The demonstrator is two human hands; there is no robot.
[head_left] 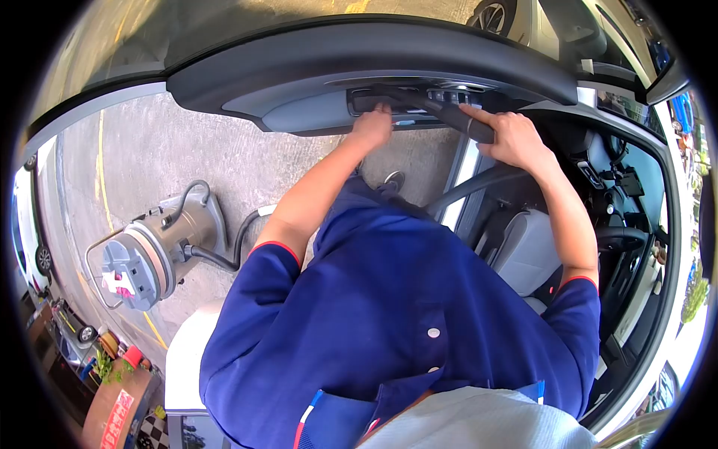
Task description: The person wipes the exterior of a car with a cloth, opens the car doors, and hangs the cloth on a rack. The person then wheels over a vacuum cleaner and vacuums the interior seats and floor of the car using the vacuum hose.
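My right hand (516,136) is closed around the dark handle end of a vacuum cleaner nozzle (452,114), with the index finger stretched along it. The nozzle's narrow tip reaches left into the recess of the open car door's inner panel (307,112), passing just below the window switches (452,96). At the recess's lower edge my left hand (372,126) has its fingers curled, close to the nozzle tip. What those fingers hold, if anything, is hidden. From my right hand a grey hose (479,185) runs down and left behind my body.
A steel canister vacuum cleaner (168,239) stands on the concrete floor to my left, its black hose (243,236) curving towards me. The car's grey seat (527,251) and steering wheel (622,239) are on the right. Another car's wheel (491,15) shows beyond the door.
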